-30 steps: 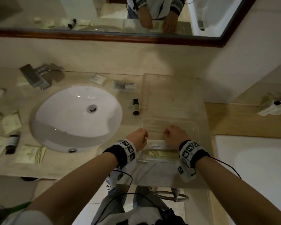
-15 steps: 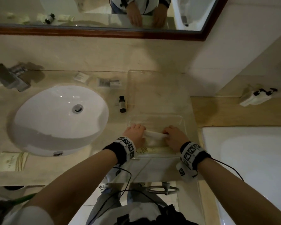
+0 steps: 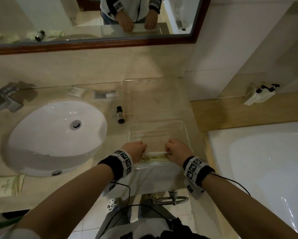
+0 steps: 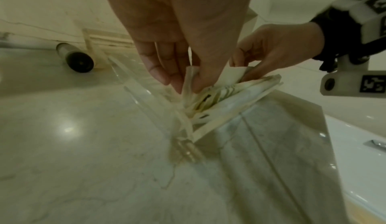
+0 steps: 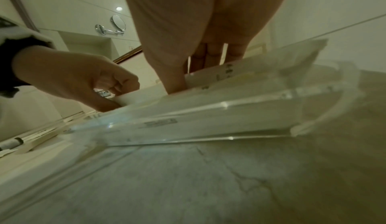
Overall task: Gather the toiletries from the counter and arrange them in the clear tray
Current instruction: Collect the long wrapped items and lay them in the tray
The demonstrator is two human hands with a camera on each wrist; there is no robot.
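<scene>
The clear tray (image 3: pixel 186 133) lies on the counter to the right of the sink. At its near end my left hand (image 3: pixel 142 151) and right hand (image 3: pixel 168 151) each pinch one end of a long white packet (image 3: pixel 156 153). The packet stands on its edge over other flat cream packets (image 3: pixel 151 159) that lie in the tray. In the left wrist view my left hand (image 4: pixel 185 85) pinches the packet's end between thumb and fingers, above the stacked packets (image 4: pixel 225 93). The right wrist view shows my thumb (image 5: pixel 175 82) pressed on the packet (image 5: pixel 211 77) inside the tray (image 5: pixel 229 103).
A small dark bottle (image 3: pixel 120 115) lies just left of the tray. Two flat packets (image 3: pixel 76 91) (image 3: pixel 105 95) lie near the back wall, another packet (image 3: pixel 8 184) at the front left. The white sink (image 3: pixel 55 138) and tap (image 3: pixel 3 99) are on the left, a bathtub (image 3: pixel 265 161) on the right.
Both hands took hold of the white packet's ends and turned it up onto its edge over the packets at the tray's near end. The head view shifted a little to the right.
</scene>
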